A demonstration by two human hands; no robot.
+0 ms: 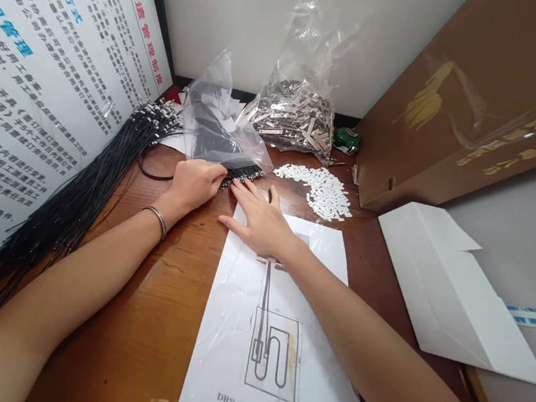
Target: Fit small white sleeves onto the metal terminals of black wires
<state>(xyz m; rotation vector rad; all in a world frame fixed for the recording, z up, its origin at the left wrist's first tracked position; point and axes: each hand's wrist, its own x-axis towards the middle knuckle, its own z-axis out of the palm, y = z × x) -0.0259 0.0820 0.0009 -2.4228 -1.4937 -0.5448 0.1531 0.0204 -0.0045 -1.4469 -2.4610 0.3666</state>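
A bundle of black wires [244, 174] with metal-tipped ends sticks out of a clear plastic bag [230, 133] at the back of the table. My left hand [195, 184], with a bracelet on the wrist, is closed at the left side of these wire ends; its fingertips are partly hidden. From the right, my right hand [262, 221] reaches in with fingers spread, the fingertips at the front of the same ends. Under it lies a printed drawing sheet [229, 326] in a clear sleeve. Small white plastic pieces [329, 195] are heaped just beyond the right hand.
Long black wires with white ends [91, 174] lie along the left, beside a printed board [60, 74]. A clear bag of metal strips [297, 117] stands at the back, near a green object [346, 140]. Right are a brown box [451, 119] and folded white card [450, 299].
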